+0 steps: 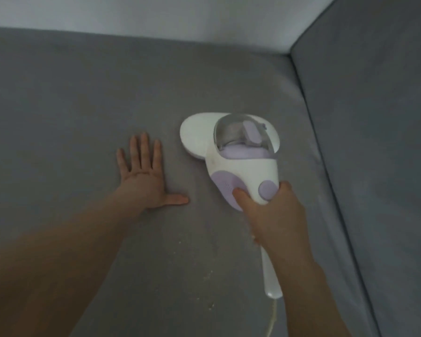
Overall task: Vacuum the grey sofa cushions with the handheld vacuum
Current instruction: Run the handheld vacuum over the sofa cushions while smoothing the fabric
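Observation:
A white and lilac handheld vacuum (pixel 231 152) lies with its flat head on the grey sofa seat cushion (pixel 83 105), right of centre. My right hand (pixel 270 215) grips its handle from behind, thumb on the lilac side panel. The clear dust cup faces up. My left hand (pixel 144 176) presses flat on the cushion just left of the vacuum, fingers spread and straight. Pale crumbs and specks dot the fabric (pixel 212 283) between my arms.
The upright grey back cushion (pixel 374 142) rises along the right side, meeting the seat in a deep crease. A white wall (pixel 156 10) runs behind the sofa at the top. The vacuum's white cord (pixel 274 319) trails down toward me under my right wrist.

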